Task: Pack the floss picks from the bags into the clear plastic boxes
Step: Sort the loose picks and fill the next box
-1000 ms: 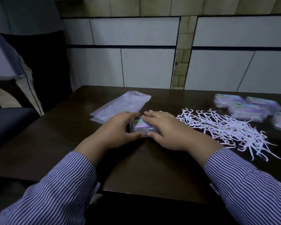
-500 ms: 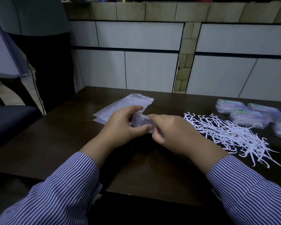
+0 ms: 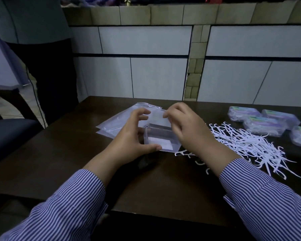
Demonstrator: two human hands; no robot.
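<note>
Holding a clear plastic box (image 3: 159,139) open at the middle of the dark table (image 3: 76,153), left hand (image 3: 130,138) curled round its left side with the thumb pressing the near edge and the fingers arching above the far left corner. Pinching the raised lid (image 3: 157,118) at its far edge with the right hand (image 3: 186,126), fingers bent over the top. Showing a white patch at the bottom of the box; contents otherwise hard to make out. Lying flat just beyond and left of the box, partly behind the left hand, a stack of clear bags (image 3: 122,120). Spreading loose to the right, under and past the right wrist, a heap of white floss picks (image 3: 247,145). Sitting closed at the far right, four filled boxes (image 3: 264,121) with coloured labels, close together. Covering both forearms, blue-and-white striped sleeves (image 3: 76,202).
</note>
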